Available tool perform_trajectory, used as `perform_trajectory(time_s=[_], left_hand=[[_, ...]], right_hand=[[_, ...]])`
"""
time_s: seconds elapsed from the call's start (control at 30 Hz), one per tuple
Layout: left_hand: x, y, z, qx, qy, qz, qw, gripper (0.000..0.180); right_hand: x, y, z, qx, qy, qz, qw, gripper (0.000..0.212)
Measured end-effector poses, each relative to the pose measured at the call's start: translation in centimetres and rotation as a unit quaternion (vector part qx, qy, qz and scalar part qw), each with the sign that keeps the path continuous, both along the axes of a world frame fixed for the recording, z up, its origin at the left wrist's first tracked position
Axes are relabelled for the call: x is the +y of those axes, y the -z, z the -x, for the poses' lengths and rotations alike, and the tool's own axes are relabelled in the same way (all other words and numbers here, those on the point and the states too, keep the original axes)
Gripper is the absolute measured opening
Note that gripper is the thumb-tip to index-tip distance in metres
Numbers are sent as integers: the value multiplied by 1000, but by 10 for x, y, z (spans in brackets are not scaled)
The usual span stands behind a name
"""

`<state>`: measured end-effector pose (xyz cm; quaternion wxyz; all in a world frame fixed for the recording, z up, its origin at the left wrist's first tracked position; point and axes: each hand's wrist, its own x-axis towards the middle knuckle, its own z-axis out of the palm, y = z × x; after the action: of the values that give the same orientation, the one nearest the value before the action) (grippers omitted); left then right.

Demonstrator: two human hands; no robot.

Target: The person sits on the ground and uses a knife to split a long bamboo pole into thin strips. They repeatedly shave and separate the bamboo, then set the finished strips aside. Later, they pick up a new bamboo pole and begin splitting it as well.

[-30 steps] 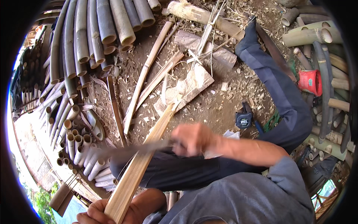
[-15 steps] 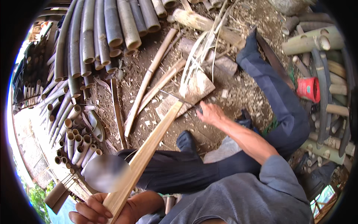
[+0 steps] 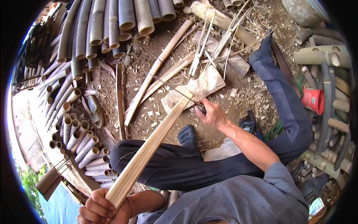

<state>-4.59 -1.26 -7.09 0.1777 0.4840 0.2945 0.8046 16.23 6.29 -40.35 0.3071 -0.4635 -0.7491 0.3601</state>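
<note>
Low on the left, my left hand is wrapped round the near end of a long, pale split-bamboo strip. The strip slants up and away across my leg, its far end resting over a light wooden block. My right hand grips the dark handle of a knife. Its thin knife blade points up and left, crossing at the far tip of the strip; whether it touches is hard to tell. Thin pale bamboo slivers lie loose beyond the block.
Bamboo poles are stacked at the far left, with shorter bamboo tubes below. Split bamboo pieces lie on the shaving-strewn ground. A red container stands right, beside more bamboo. My legs frame the work spot.
The bundle of slivers that stood at the strip's far end has come away and fallen across the ground beyond the block. The view has shifted slightly; both hands keep their hold.
</note>
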Motion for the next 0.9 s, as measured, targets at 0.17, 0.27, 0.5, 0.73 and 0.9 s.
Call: perform_trajectory(time_s=[0.17,0.27,0.5,0.73,0.9], left_hand=[[1,-6,7,-12,-8,-7,1000,43],[0,4,12,-14,-1,2,1000,42],[3,-3,25,28,-7,13,999,33],[15,18,116,48,-419,194,886,22],[-3,66,197,-79,-557,268,782,25]], right_hand=[[8,-10,-6,-77,-55,231,968,40],[-6,-51,19,99,12,30,995,38],[14,12,1,-155,-26,225,962,34],[-20,14,-18,-112,6,286,952,36],[-21,-41,10,37,55,91,994,36]])
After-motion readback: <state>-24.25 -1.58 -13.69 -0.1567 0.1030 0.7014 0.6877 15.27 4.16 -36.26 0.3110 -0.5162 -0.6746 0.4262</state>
